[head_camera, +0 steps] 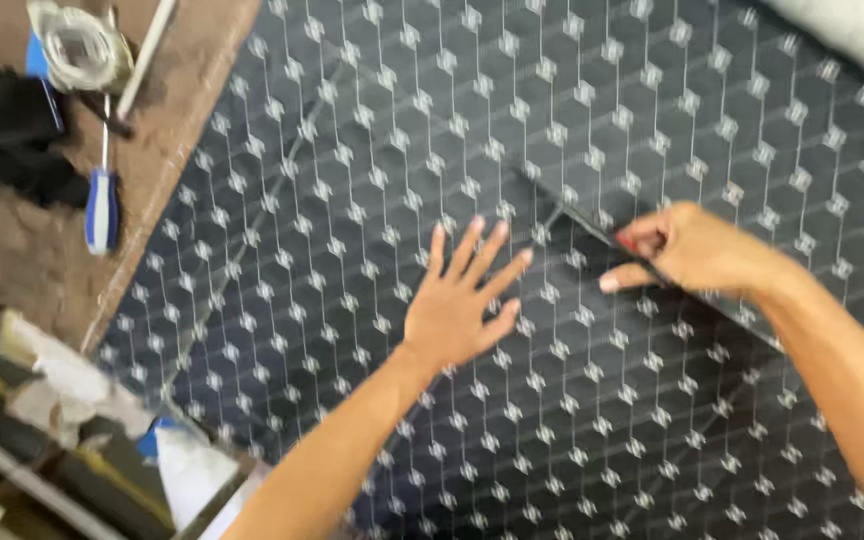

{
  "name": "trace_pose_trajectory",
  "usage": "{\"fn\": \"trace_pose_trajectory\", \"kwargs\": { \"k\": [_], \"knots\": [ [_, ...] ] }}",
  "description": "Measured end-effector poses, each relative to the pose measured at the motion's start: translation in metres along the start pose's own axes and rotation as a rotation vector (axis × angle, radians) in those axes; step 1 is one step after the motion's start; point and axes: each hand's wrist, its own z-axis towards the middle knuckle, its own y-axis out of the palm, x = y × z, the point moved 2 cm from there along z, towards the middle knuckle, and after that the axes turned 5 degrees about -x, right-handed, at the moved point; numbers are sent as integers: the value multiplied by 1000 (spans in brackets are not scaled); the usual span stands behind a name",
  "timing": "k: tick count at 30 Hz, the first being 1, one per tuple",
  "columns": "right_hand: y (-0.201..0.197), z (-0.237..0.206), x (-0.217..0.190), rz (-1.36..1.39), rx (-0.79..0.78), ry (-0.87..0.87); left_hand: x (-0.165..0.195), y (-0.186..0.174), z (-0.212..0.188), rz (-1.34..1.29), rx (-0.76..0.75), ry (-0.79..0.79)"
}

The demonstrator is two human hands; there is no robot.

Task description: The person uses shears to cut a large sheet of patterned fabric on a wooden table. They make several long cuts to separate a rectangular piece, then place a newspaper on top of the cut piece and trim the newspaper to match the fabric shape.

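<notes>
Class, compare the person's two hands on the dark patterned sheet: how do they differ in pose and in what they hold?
The left hand lies flat, fingers spread, palm down on the dark patterned sheet; the right hand is curled, fingers pinched. The left hand holds nothing; the right hand grips a thin tool with a red part, too blurred to name. The left hand sits nearer the sheet's middle, the right hand by a seam. Both are bare and touch the sheet.

Left hand (pixel 457 305) flat, fingers (pixel 476 245) spread on dark hexagon-patterned sheet (pixel 372 200). Right hand (pixel 692 250) pinches thin dark strip (pixel 592 228), just beyond left fingertips. Blue-handled screwdriver (pixel 102 205) well apart.
</notes>
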Motion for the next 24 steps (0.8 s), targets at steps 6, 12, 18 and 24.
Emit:
{"fn": "trace_pose_trajectory", "kwargs": {
  "k": [6,12,18,24],
  "knots": [
    [-4,7,-31,-120,57,79,-8,-16,2,-112,91,9],
    [6,33,-60,-92,68,32,-14,-7,-1,-81,50,7],
    [5,46,-83,-154,63,21,-19,-10,1,-114,4,-7],
    [9,64,-110,-63,67,-69,-22,-9,0,-126,55,-2]
  ]
}}
